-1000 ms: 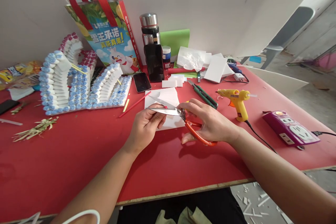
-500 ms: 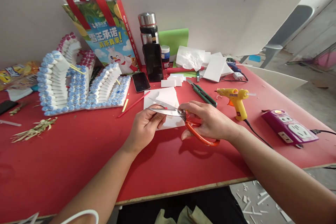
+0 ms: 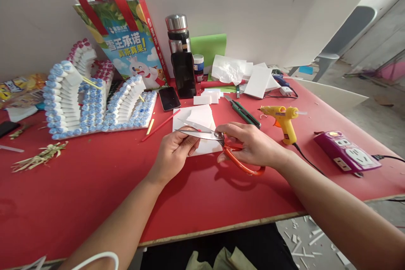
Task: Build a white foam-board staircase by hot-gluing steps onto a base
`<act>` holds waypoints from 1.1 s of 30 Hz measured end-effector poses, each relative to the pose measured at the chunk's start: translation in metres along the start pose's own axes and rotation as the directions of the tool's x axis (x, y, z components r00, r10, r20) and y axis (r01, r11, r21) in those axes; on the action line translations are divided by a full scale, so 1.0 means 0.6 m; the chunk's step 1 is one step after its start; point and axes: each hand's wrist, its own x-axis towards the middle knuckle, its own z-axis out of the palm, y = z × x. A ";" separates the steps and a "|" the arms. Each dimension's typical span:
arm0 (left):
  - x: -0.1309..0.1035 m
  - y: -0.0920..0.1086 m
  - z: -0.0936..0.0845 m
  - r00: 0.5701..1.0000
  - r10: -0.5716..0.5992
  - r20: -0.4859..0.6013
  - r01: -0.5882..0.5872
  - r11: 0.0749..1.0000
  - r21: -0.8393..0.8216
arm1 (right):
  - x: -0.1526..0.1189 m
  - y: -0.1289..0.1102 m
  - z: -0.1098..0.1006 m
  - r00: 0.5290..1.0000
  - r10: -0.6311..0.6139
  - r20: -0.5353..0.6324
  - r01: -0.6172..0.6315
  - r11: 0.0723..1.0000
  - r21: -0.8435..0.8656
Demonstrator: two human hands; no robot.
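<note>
Shopping bag (image 3: 125, 61): front reads 雪王承诺 in large white characters; below, 真茶真果! in yellow. Small white logo line above, too small to read surely. Red side of bag: white characters running downward, not legible. Glue gun (image 3: 287, 125): tiny print on barrel, unreadable. Snack packet (image 3: 12, 88): lettering blurred.

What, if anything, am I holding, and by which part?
The right hand holds scissors by their orange handles. The left hand seems to pinch a small red piece; its gripped part is hidden.
</note>
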 end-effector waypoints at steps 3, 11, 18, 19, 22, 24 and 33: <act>0.000 0.002 0.000 1.000 -0.011 -0.003 0.011 1.000 -0.009 | 0.000 0.000 0.000 1.000 -0.007 -0.009 0.007 1.000 -0.001; -0.001 0.008 0.004 0.996 -0.087 -0.023 0.084 0.992 -0.099 | 0.000 -0.003 0.005 0.999 0.033 -0.018 -0.033 0.999 0.019; 0.000 0.006 0.004 0.998 -0.048 -0.031 0.038 0.965 -0.259 | 0.005 -0.014 -0.002 0.902 0.336 -0.270 -0.352 0.936 -0.012; 0.000 0.009 0.004 0.999 -0.038 -0.032 0.029 0.970 -0.243 | 0.005 -0.014 -0.007 0.869 0.394 -0.299 -0.425 0.904 -0.042; 0.000 0.014 0.002 0.999 -0.043 -0.029 0.036 0.981 -0.189 | 0.007 -0.012 -0.020 0.800 0.518 -0.303 -0.583 0.790 -0.188; -0.001 0.015 0.001 0.999 -0.050 -0.021 0.046 0.984 -0.173 | 0.008 -0.010 -0.024 0.777 0.576 -0.254 -0.630 0.704 -0.329; -0.001 0.007 0.004 0.992 -0.102 -0.068 0.092 0.986 -0.140 | 0.013 -0.016 -0.006 0.701 0.701 -0.131 -0.591 0.469 -0.656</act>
